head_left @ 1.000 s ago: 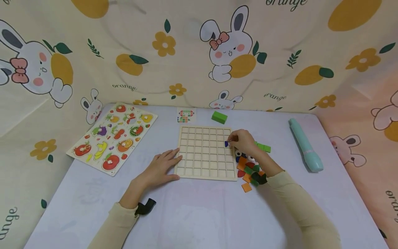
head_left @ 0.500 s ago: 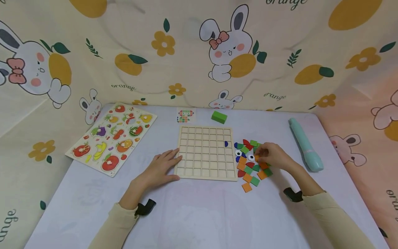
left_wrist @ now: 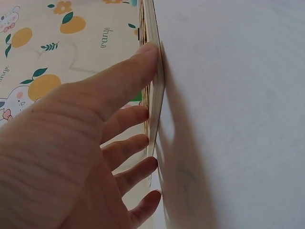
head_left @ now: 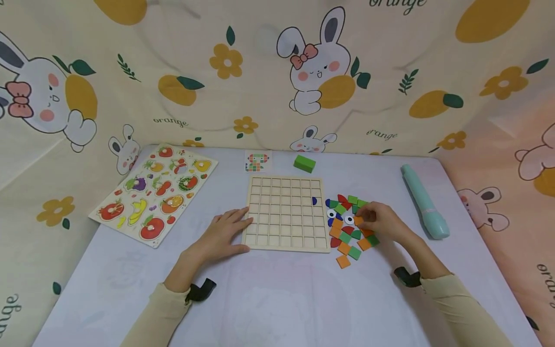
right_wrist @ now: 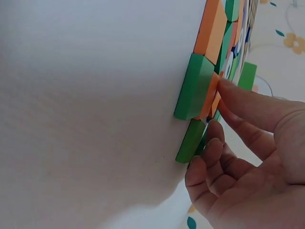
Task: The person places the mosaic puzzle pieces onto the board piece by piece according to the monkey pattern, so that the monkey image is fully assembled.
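My left hand (head_left: pixel 225 236) rests flat with spread fingers against the left edge of a wooden grid board (head_left: pixel 286 214). In the left wrist view its thumb and fingertips touch the board's rim (left_wrist: pixel 153 95). One dark blue half-round piece (head_left: pixel 314 201) lies in a cell near the board's right side. Over the pile of loose pieces right of the board, my right hand (head_left: pixel 382 220) pinches an orange tile (head_left: pixel 358 220) with thumb and index finger. Green tiles (right_wrist: pixel 194 88) lie beside those fingertips in the right wrist view. The other fingers curl loosely.
Eye discs (head_left: pixel 349 220), red quarter-rounds and several square tiles make up the pile. A fruit puzzle board (head_left: pixel 151 193) lies at the left. Behind the grid stand a pattern card (head_left: pixel 257 162) and a green block (head_left: pixel 305 164). A teal wand-like object (head_left: pixel 425 202) lies right.
My right hand has moved from the board's right side to the pile, leaving the blue half-round piece in a cell. Its fingers have since stayed at the orange tile. My left hand has not moved.
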Motion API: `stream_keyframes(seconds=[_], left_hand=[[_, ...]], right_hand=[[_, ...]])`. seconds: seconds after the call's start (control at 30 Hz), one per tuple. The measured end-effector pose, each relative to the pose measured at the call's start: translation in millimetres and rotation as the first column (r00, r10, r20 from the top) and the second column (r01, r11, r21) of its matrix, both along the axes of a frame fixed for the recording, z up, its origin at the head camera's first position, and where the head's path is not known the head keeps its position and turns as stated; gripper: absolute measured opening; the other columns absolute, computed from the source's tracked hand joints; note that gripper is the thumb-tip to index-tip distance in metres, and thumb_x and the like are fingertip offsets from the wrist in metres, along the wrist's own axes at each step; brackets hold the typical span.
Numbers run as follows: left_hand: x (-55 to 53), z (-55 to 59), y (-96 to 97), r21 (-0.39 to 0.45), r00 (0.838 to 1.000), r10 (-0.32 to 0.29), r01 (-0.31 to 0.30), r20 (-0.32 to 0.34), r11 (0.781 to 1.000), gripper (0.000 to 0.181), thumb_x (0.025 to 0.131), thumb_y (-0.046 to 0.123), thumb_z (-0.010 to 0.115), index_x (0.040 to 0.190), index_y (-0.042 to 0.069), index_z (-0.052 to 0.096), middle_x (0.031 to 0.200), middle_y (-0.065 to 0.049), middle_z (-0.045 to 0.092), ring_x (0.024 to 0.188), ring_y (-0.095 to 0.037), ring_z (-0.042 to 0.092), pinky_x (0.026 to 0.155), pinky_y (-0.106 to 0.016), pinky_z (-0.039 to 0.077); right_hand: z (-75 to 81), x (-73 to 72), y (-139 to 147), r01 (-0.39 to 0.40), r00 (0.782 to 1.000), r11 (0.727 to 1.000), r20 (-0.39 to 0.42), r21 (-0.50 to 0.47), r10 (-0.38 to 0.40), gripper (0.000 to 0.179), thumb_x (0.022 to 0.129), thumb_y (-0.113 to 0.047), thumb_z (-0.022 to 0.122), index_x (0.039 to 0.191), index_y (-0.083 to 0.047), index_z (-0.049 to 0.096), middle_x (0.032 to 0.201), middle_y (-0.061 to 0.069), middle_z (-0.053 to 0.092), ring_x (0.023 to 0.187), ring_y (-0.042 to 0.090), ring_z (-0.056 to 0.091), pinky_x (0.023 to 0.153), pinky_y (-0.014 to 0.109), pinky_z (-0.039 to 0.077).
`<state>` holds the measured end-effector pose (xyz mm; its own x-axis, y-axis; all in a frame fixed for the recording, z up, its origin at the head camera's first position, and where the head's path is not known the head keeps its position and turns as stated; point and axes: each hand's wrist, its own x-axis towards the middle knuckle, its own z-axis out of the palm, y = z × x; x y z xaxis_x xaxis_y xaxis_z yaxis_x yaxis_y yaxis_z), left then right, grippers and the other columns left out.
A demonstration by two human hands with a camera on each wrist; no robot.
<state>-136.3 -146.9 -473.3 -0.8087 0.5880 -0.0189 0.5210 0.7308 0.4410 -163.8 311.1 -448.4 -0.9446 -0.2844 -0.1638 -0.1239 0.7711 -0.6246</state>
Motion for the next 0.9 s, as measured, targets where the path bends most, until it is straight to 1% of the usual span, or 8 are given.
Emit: stream_keyframes(seconds=[0.23,0.37,0.5,0.6,0.73,0.8,0.9], left_hand=[[-0.3,-0.9,-1.7,0.021,1.0,0.003,-0.003,-0.015,1.0,0.077,0.083,0.046,0.079,0.145,0.01,0.052,0.16,-0.011,0.031,0.139,-0.034,0.034,0.103,-0.062,0.032],[-1.0,-2.5,-1.6,0.026,1.0,0.008,-0.007,-0.01,1.0,0.078,0.083,0.047,0.079,0.146,0.011,0.052,0.161,-0.01,0.03,0.137,-0.033,0.035,0.102,-0.065,0.033],[-0.3,-2.7,-1.1,0.034,1.0,0.014,-0.014,0.001,0.999,0.078,0.083,0.046,0.079,0.146,0.01,0.051,0.161,-0.01,0.03,0.136,-0.032,0.036,0.102,-0.064,0.033],[0.3,-1.2,-0.4,0.041,1.0,0.012,-0.012,0.004,0.999,0.078,0.083,0.045,0.079,0.146,0.009,0.051,0.161,-0.011,0.03,0.134,-0.033,0.037,0.102,-0.061,0.035],[1.5,0.6,-0.1,0.044,1.0,0.01,-0.01,0.008,0.999,0.078,0.083,0.044,0.079,0.146,0.008,0.051,0.161,-0.012,0.029,0.133,-0.033,0.038,0.1,-0.058,0.036],[1.9,0.8,-0.2,0.046,1.0,0.011,-0.012,0.011,0.999,0.078,0.083,0.045,0.079,0.146,0.008,0.051,0.161,-0.012,0.029,0.133,-0.033,0.037,0.1,-0.057,0.036],[2.2,-0.1,-0.4,0.05,1.0,0.007,-0.007,0.007,0.999,0.078,0.083,0.045,0.078,0.146,0.008,0.051,0.161,-0.013,0.029,0.132,-0.033,0.038,0.1,-0.058,0.036]], right_hand=[[-2.0,-0.8,-2,0.017,1.0,1.0,0.013,0.009,-0.018,0.021,0.085,-0.003,0.076,0.102,0.004,0.066,0.093,0.01,0.056,0.084,0.025,0.048,0.07,0.029,0.043],[-3.7,-0.9,-2,0.027,1.0,1.0,0.013,0.012,-0.027,0.02,0.085,-0.003,0.077,0.101,0.003,0.066,0.093,0.01,0.055,0.084,0.025,0.048,0.069,0.029,0.044],[-4.6,-1.7,-2,0.009,1.0,1.0,0.017,-0.009,-0.008,0.018,0.085,-0.001,0.076,0.098,0.001,0.063,0.092,0.009,0.058,0.084,0.025,0.05,0.071,0.026,0.046],[-1.5,-3.4,-3,-0.024,1.0,0.999,0.009,-0.042,0.024,0.016,0.086,0.002,0.073,0.098,0.001,0.062,0.092,0.01,0.062,0.084,0.025,0.053,0.073,0.024,0.048],[4.5,-12.8,-12,-0.044,0.999,0.997,-0.035,-0.071,0.042,0.019,0.089,0.001,0.07,0.107,0.002,0.065,0.097,0.012,0.064,0.083,0.025,0.054,0.072,0.025,0.049],[5.5,-21.4,-21,-0.049,0.998,0.995,-0.053,-0.088,0.045,0.02,0.091,-0.002,0.069,0.111,0.002,0.066,0.1,0.012,0.065,0.084,0.025,0.055,0.074,0.025,0.049],[3.4,-35.7,-41,-0.079,0.995,0.989,-0.065,-0.124,0.071,0.018,0.094,-0.002,0.066,0.112,0.0,0.068,0.103,0.012,0.065,0.084,0.025,0.056,0.076,0.024,0.049]])
